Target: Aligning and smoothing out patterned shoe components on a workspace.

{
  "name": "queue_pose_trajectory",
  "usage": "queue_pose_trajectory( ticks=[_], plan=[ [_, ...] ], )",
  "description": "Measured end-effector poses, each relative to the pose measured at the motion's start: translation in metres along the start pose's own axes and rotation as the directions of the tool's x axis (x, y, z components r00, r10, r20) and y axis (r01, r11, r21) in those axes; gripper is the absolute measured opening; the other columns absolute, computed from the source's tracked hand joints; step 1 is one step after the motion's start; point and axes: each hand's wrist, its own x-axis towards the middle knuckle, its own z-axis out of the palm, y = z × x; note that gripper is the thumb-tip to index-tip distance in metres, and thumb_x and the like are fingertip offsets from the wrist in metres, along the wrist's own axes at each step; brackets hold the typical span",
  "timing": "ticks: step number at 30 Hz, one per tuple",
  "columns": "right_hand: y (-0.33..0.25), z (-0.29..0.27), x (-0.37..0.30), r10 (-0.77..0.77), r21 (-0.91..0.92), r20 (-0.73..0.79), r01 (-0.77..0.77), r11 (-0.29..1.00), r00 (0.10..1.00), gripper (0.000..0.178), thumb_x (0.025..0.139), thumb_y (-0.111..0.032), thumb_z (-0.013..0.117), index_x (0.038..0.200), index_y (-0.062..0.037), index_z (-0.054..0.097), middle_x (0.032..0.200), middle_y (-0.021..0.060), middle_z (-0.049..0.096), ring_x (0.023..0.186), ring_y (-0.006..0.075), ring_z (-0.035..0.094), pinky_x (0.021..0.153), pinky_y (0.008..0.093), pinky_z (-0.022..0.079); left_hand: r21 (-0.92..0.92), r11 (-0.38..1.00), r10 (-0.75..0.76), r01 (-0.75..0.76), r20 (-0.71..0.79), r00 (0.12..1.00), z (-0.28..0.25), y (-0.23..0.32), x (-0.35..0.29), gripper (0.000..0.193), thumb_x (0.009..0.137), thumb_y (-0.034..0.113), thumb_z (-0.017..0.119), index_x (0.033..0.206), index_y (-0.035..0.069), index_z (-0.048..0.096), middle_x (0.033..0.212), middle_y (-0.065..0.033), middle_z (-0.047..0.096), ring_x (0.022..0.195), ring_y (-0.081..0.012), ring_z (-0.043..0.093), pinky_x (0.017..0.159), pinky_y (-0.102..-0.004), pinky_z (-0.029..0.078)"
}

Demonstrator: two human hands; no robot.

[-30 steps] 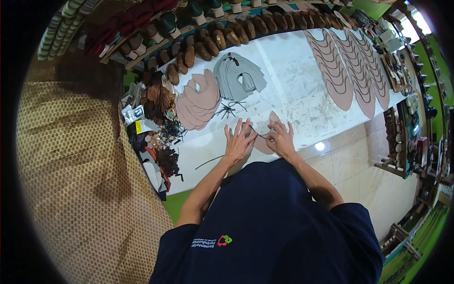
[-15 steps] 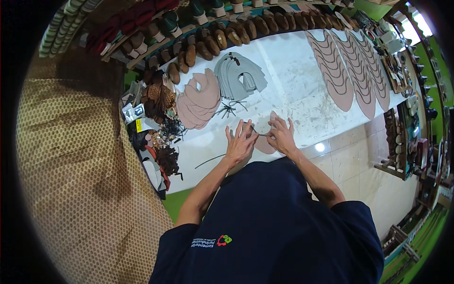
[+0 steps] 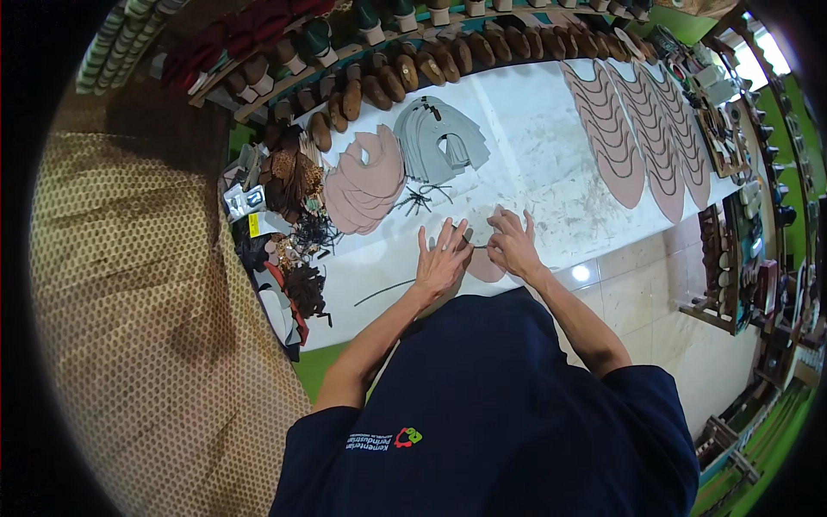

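Note:
On the table's near edge lies a pink upper-shaped leather piece (image 3: pixel 488 269), partly covered by my hands. My left hand (image 3: pixel 443 261) rests over its left side, fingers spread and stretched out. From the right, my right hand (image 3: pixel 514 248) bends over the piece, thumb and forefinger pinched at a thin dark strip (image 3: pixel 479 248) that spans the gap between the hands. Another length of dark strip (image 3: pixel 383 292) trails on the white table left of my left hand; whether it is the same strip is hidden.
Fanned stacks of pink pieces (image 3: pixel 363 185) and grey pieces (image 3: pixel 435 138) lie ahead, with short dark strips (image 3: pixel 420 199) beside them. Rows of dark-edged pink pieces (image 3: pixel 616 146) stretch along the right. Brown shoe lasts (image 3: pixel 392 82) line the back; scraps (image 3: pixel 306 293) crowd the left end.
The left hand has shifted slightly to the right and its fingers look flatter. The right hand stays at the strip, its fingers slightly more bent. The whole view has shifted a little.

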Motion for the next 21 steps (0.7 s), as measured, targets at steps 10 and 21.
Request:
queue_pose_trajectory(
  ticks=[10, 21],
  plan=[
    [0.001, -0.001, 0.003, -0.032, -0.016, 0.020, 0.033, 0.999, 0.999, 0.009, 0.082, -0.021, 0.076, 0.081, -0.0124, 0.078, 0.140, 0.0025, 0.061, 0.150, 0.0306, 0.042, 0.127, 0.0686, 0.014, -0.150, 0.987, -0.055, 0.050, -0.026, 0.998, 0.000, 0.009, -0.005, 0.044, 0.100, 0.031, 0.067, 0.144, 0.028, 0.064, 0.178, -0.0092, 0.021, 0.163, -0.0364, 0.016, 0.116, -0.0797, 0.012],
    [0.008, 0.002, 0.008, -0.075, -0.039, 0.059, 0.078, 0.996, 0.995, 0.013, 0.083, -0.025, 0.077, 0.082, -0.0121, 0.079, 0.141, 0.0037, 0.060, 0.150, 0.0317, 0.040, 0.124, 0.0714, 0.014, -0.145, 0.987, -0.072, 0.072, 0.008, 0.997, 0.001, 0.014, -0.006, 0.049, 0.101, 0.038, 0.066, 0.148, 0.029, 0.061, 0.179, -0.0098, 0.019, 0.164, -0.0360, 0.016, 0.116, -0.0801, 0.012]
  ],
)
